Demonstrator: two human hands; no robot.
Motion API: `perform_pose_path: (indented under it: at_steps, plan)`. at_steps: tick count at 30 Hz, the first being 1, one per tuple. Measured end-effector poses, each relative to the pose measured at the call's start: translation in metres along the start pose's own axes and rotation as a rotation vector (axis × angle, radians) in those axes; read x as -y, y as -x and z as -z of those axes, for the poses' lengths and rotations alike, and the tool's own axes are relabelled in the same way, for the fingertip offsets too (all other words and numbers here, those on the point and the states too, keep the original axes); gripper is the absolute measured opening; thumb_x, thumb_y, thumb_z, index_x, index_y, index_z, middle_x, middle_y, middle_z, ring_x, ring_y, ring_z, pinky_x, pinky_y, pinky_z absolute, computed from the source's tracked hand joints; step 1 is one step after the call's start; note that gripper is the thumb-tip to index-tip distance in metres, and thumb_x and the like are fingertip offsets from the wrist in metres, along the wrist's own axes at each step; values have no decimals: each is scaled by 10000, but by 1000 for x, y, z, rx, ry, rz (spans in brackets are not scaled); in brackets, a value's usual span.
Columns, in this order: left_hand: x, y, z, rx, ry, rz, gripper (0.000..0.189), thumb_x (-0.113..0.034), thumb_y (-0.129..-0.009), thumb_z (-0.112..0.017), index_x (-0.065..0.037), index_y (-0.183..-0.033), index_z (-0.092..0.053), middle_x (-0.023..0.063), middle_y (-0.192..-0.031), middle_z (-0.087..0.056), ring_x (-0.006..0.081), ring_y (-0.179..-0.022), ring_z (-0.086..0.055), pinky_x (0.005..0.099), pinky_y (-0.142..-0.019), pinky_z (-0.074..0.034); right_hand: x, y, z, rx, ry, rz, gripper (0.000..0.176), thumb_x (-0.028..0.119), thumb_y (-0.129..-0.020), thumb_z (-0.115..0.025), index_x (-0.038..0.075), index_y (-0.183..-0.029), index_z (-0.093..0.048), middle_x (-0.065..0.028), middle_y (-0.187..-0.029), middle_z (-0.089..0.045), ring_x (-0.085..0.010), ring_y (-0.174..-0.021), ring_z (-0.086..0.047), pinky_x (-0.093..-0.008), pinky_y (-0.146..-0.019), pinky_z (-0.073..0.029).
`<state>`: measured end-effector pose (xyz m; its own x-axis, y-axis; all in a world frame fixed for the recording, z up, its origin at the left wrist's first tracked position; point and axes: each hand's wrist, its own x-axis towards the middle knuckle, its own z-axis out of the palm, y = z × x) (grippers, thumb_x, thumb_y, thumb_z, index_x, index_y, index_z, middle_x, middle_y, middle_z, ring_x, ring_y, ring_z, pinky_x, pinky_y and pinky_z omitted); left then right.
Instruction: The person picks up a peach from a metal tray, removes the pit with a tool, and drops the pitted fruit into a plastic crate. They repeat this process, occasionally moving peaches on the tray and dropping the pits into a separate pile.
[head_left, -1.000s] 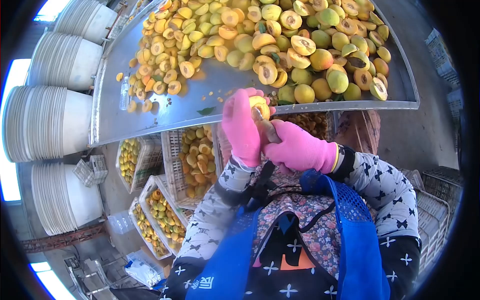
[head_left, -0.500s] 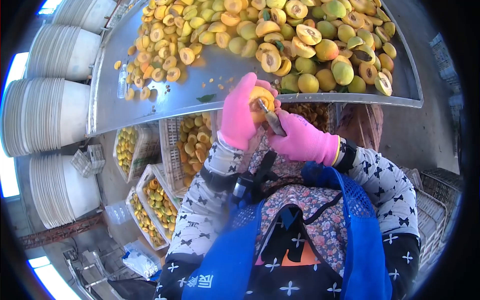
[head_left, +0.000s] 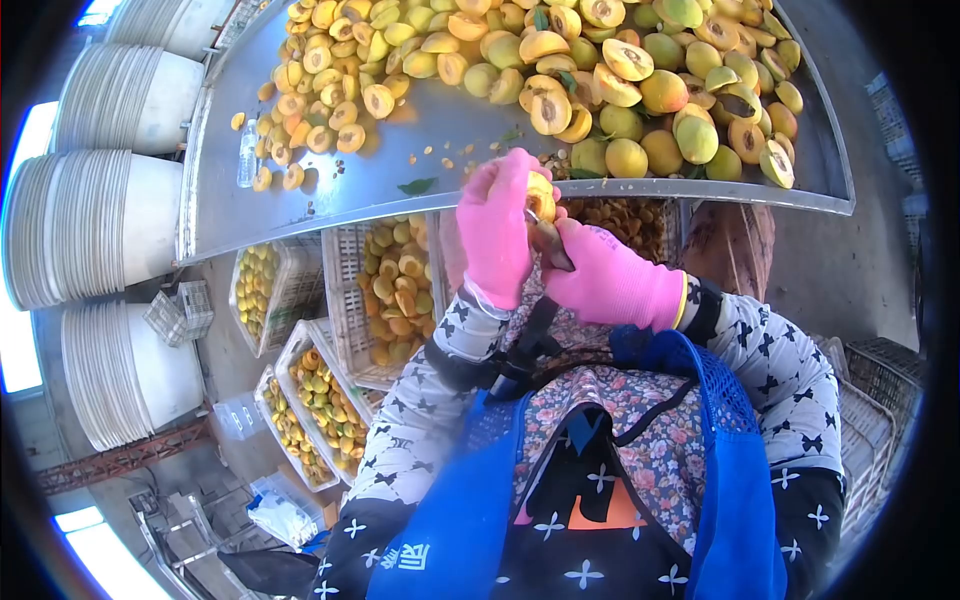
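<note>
My left hand (head_left: 497, 228), in a pink glove, is closed around a halved yellow peach (head_left: 541, 192), whose cut face is turned to the right. My right hand (head_left: 615, 277), also gloved in pink, grips a pitting knife (head_left: 552, 246) by its handle. Its metal tip touches the peach's cut face; how deep it goes is hidden. Both hands are close together just off the near edge of the metal table (head_left: 330, 205). On that table lies a heap of peaches (head_left: 490, 60), many halved with flesh or pits showing, others whole.
Below the table edge stand a crate of peach halves (head_left: 395, 290) and a container of brown pits (head_left: 620, 222). More fruit-filled crates (head_left: 325, 410) are at the left, near stacked white tubs (head_left: 130, 215). A plastic bottle (head_left: 247, 155) and a leaf (head_left: 417, 186) lie on the table.
My left hand has turned and shifted slightly right, tilting the peach so less of its cut face shows. The knife stays at the fruit, its tip pointing more upward.
</note>
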<state>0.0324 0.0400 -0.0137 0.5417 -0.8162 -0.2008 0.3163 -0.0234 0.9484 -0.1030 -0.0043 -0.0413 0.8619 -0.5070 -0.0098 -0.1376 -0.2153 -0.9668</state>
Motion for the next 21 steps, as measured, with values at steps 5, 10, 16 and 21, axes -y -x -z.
perform_pose_path:
  at_steps: [5, 10, 16, 21]
  plan:
    - [-1, -2, -6, -4, 46, -53, 369, -376, -1031, -484, -18, -1085, -557, 148, -971, -669, 232, -753, -680, 334, -653, -584, 31, -4, 22, 340, -675, -418, 146, 136, -848, -615, 13, -912, -567, -48, -712, -592, -149, -454, -545, -286, -437, -436]
    - [-6, -15, 8, 393, -125, -264, 364, -347, -1021, -471, -1, -1018, -583, 161, -930, -657, 237, -768, -675, 343, -619, -582, 24, 2, 39, 482, -839, -326, 136, 144, -840, -638, 21, -871, -588, -34, -659, -567, -125, -452, -525, -256, -426, -405]
    - [-8, -14, 31, 244, 66, 173, 528, -519, -1027, -385, -28, -1063, -576, 156, -969, -658, 283, -819, -666, 387, -674, -585, 37, 19, 49, 535, -710, -507, 175, 145, -858, -689, 24, -937, -590, -1, -664, -565, -86, -501, -535, -235, -449, -412]
    - [-32, 12, 94, 189, -225, -139, 502, -432, -1059, -346, 4, -1067, -597, 145, -997, -661, 254, -882, -670, 386, -759, -599, 10, 33, 55, 407, -450, -648, 181, 176, -869, -676, 37, -948, -592, 2, -685, -581, -80, -558, -554, -236, -505, -435]
